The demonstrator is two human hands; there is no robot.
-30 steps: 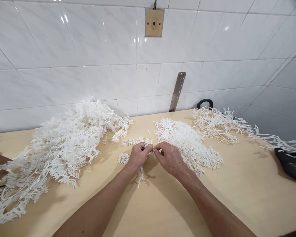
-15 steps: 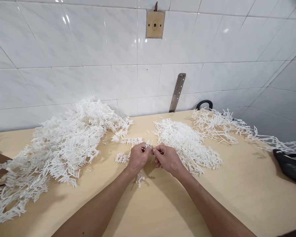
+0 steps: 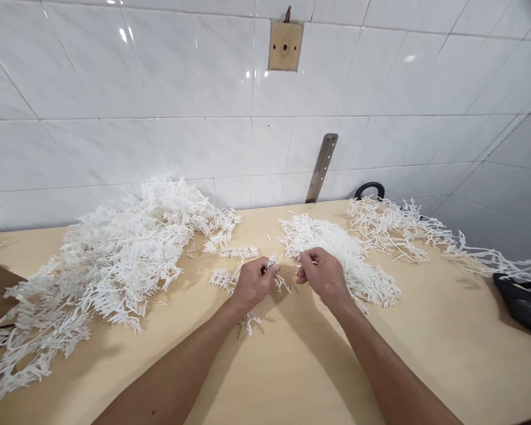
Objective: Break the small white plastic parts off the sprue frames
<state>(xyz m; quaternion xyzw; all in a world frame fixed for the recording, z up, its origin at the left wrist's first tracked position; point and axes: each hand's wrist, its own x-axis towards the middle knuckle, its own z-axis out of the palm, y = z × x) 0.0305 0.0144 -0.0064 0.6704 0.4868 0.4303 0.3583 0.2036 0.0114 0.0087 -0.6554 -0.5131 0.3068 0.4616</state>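
Our right hand (image 3: 322, 273) has moved away from our left hand (image 3: 253, 282), so that now a gap stands between them, where half a second ago their fingertips met; our left hand is closed and grips a white branching piece (image 3: 281, 284), of which thin ends come out beside the thumb, above the table (image 3: 269, 378); our right hand has its fingers curled and the thumb brought to them, but we cannot tell if some small bit is between the tips. On the left we have a large white heap (image 3: 133, 254), high and tangled; between this heap and our left hand lie two short white clusters (image 3: 238, 252); just beyond our right hand is a smaller, flatter white heap (image 3: 327, 236), and behind it, to the right, a loose white tangle (image 3: 393, 227) spreads toward a black object (image 3: 520, 304) at the table's right side; a black loop (image 3: 370, 189) stands behind the tangle, and a metal strip (image 3: 322, 168) stands tilted near the tiled wall (image 3: 168, 71).
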